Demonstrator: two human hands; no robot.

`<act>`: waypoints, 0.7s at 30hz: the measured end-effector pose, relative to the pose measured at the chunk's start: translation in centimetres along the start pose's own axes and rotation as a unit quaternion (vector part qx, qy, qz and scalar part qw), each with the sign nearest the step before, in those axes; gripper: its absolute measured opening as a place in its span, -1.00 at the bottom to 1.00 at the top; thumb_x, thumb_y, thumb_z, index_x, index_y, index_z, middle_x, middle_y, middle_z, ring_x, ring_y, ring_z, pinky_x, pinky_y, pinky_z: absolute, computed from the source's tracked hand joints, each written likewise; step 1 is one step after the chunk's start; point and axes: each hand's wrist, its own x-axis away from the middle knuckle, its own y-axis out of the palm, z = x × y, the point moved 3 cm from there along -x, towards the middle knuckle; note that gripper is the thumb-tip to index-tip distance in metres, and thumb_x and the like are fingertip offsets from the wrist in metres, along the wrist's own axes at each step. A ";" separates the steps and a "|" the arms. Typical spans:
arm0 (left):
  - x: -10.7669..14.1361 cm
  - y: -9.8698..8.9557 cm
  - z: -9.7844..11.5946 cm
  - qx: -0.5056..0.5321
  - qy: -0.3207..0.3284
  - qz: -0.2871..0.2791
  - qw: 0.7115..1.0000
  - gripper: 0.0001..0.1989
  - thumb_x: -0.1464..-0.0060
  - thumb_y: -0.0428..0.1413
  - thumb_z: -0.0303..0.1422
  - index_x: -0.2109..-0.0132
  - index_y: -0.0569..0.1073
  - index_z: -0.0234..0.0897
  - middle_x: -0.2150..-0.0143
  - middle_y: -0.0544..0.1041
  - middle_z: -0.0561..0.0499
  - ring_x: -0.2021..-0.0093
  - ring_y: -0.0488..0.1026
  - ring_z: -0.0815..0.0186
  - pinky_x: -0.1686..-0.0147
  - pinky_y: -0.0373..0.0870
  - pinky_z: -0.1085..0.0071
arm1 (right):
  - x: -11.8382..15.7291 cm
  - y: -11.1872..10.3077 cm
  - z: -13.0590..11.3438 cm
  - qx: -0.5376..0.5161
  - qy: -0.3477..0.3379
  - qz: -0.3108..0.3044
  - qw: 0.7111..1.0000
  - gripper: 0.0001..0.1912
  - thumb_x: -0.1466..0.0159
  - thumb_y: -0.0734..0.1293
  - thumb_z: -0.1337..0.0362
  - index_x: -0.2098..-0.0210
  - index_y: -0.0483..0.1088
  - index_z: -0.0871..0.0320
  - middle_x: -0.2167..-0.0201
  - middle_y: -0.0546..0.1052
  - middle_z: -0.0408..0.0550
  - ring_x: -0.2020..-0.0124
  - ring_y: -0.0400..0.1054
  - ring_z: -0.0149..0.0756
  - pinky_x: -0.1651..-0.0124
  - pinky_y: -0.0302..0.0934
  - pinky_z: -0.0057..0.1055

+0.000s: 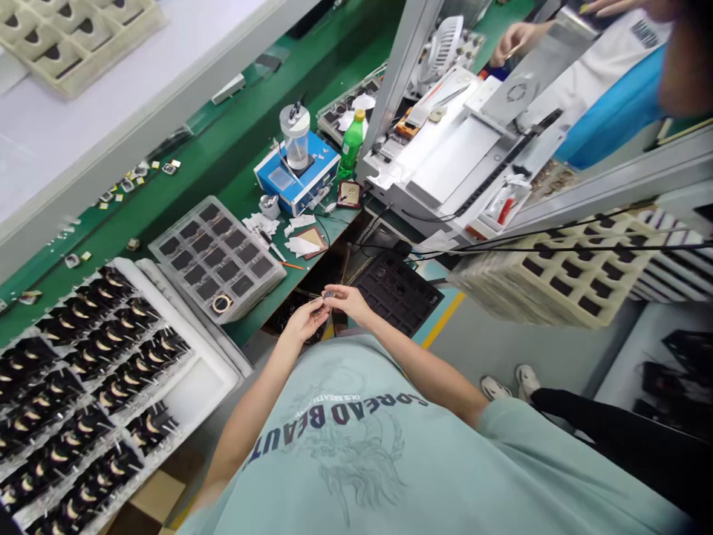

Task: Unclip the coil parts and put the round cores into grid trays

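In front of the shirt, my left hand (308,319) and my right hand (348,301) meet, their fingertips pinched together. Between them sits a small grey, roundish piece (328,294), too small to name and partly hidden by the fingers. To the left of my hands lies a clear compartment tray (234,249) with dark pads, and a gold-coloured ring-shaped watch part (221,303) rests in its near corner. A black compartment tray (398,293) is just right of my right hand, lower than the green bench.
A blue box (298,174) with a clear canister (295,137) stands at the back, beside a green bottle (352,141). White foam trays (194,386) of black parts fill the left. Stacked cream trays (557,279) and a co-worker's hand (518,41) are at right.
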 end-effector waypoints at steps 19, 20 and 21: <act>-11.7 4.5 1.1 0.076 -0.008 0.099 0.992 -0.73 -0.37 -0.19 -0.40 0.29 0.32 -0.27 0.52 0.28 0.09 0.54 0.29 0.44 0.34 0.49 0.46 | -2.4 -8.8 -2.4 -0.067 0.134 0.135 0.980 -0.77 -0.25 0.30 0.40 0.08 0.37 0.17 0.25 0.59 0.00 0.39 0.51 -0.38 0.37 0.35 -0.49; -10.7 4.3 1.0 0.078 -0.005 0.086 0.993 -0.72 -0.37 -0.18 -0.38 0.29 0.33 -0.29 0.51 0.32 0.06 0.52 0.34 0.42 0.35 0.49 0.45 | -2.4 -8.4 -2.7 -0.055 0.125 0.119 0.983 -0.77 -0.28 0.27 0.38 0.06 0.36 0.17 0.23 0.59 0.00 0.38 0.52 -0.38 0.34 0.36 -0.48; -9.4 3.9 0.8 0.081 -0.002 0.071 0.994 -0.72 -0.36 -0.16 -0.37 0.28 0.36 -0.31 0.49 0.37 0.02 0.48 0.40 0.39 0.35 0.49 0.45 | -2.4 -7.7 -3.1 -0.038 0.114 0.101 0.988 -0.78 -0.30 0.26 0.36 0.05 0.36 0.17 0.21 0.59 0.00 0.35 0.53 -0.37 0.31 0.37 -0.46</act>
